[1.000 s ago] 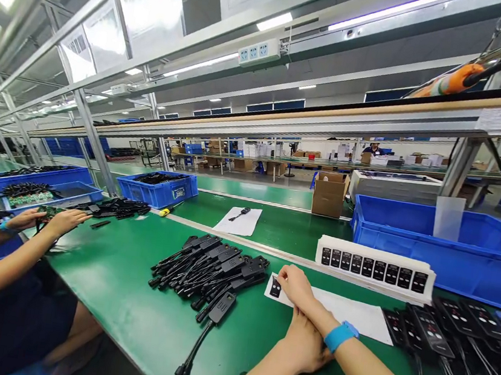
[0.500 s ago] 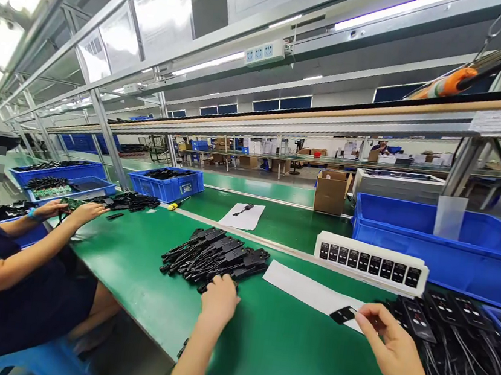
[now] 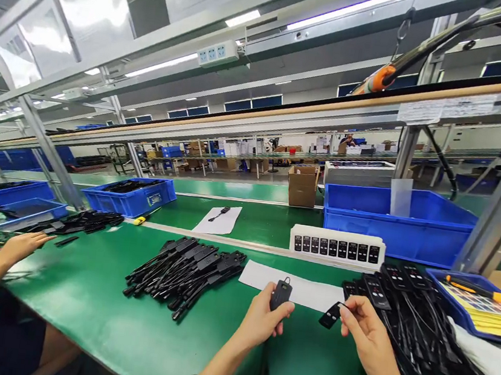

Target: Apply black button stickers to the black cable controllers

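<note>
Both hands are holding parts over a green bench.
The left hand is gripping a black cabled module between thumb and curled fingers, its long axis pointing away from the wearer, cable trailing nearward; the right hand is pinching a black label (slanting, left of the fingertips). A white paper strip is lying just beyond; a left pile and right pile are flanking both.

Green-topped desk stands under a metal frame; lit tube and white socket strip sit along the overhead rail. Beyond: grey floor, a long table, pale wall, high dark-blue window panels. Ceiling grey.
</note>
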`<state>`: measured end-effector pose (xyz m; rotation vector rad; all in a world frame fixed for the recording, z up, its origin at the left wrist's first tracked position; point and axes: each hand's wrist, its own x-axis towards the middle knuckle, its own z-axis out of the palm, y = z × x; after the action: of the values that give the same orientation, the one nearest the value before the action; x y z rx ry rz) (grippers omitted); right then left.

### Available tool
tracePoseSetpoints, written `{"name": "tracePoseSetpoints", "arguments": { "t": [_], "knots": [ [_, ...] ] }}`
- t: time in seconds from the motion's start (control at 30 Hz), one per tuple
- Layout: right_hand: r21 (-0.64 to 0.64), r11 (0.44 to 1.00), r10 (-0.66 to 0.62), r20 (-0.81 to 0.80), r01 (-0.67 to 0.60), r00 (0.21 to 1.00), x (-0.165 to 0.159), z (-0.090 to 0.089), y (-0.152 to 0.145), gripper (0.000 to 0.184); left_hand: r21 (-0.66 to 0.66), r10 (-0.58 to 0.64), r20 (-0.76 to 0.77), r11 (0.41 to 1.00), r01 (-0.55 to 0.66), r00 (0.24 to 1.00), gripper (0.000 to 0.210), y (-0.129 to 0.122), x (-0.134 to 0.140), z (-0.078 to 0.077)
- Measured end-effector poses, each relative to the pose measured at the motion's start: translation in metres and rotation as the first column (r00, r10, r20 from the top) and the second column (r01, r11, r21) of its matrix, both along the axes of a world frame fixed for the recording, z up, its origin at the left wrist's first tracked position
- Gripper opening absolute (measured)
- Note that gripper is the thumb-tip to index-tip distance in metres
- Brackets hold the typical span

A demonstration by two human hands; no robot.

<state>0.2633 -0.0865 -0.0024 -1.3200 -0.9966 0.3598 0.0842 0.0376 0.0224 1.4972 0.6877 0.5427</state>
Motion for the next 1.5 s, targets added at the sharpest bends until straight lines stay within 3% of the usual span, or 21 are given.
{"name": "tracePoseSetpoints", "arguments": {
  "t": [0.17,0.33,0.57,0.8,1.03,1.23,1.5],
  "knots": [
    [0.022,0.999,-0.036,-0.073,0.037,0.997,0.009,0.001,-0.004,0.026,-0.282,-0.159,0.141,0.940,0.193,0.977,0.050,-0.012,0.045,-0.010],
    [-0.006,1.000,0.016,-0.131,-0.017,0.991,0.007,0.003,-0.003,0.025,-0.508,-0.215,0.319,0.783,0.358,0.923,0.074,-0.023,0.041,-0.021],
    [-0.114,0.990,0.067,-0.129,-0.082,0.989,-0.003,-0.003,-0.001,0.025,-0.485,-0.318,0.244,0.778,0.399,0.916,0.066,-0.029,0.035,-0.022],
    [-0.189,0.976,0.079,-0.166,-0.111,0.983,-0.008,-0.008,-0.002,0.027,-0.478,-0.363,0.279,0.751,0.456,0.889,0.069,-0.032,0.036,-0.024],
    [-0.206,0.974,0.063,-0.169,-0.098,0.984,-0.010,-0.005,-0.003,0.029,-0.466,-0.386,0.276,0.747,0.474,0.880,0.064,-0.033,0.035,-0.022],
    [-0.209,0.977,0.007,-0.125,-0.034,0.992,-0.010,-0.002,-0.003,0.026,-0.408,-0.404,0.231,0.786,0.465,0.885,0.058,-0.035,0.036,-0.022],
    [-0.220,0.975,-0.023,-0.181,-0.017,0.983,-0.010,-0.002,-0.002,0.027,-0.394,-0.412,0.232,0.788,0.473,0.881,0.057,-0.037,0.036,-0.022]
  ]
}}
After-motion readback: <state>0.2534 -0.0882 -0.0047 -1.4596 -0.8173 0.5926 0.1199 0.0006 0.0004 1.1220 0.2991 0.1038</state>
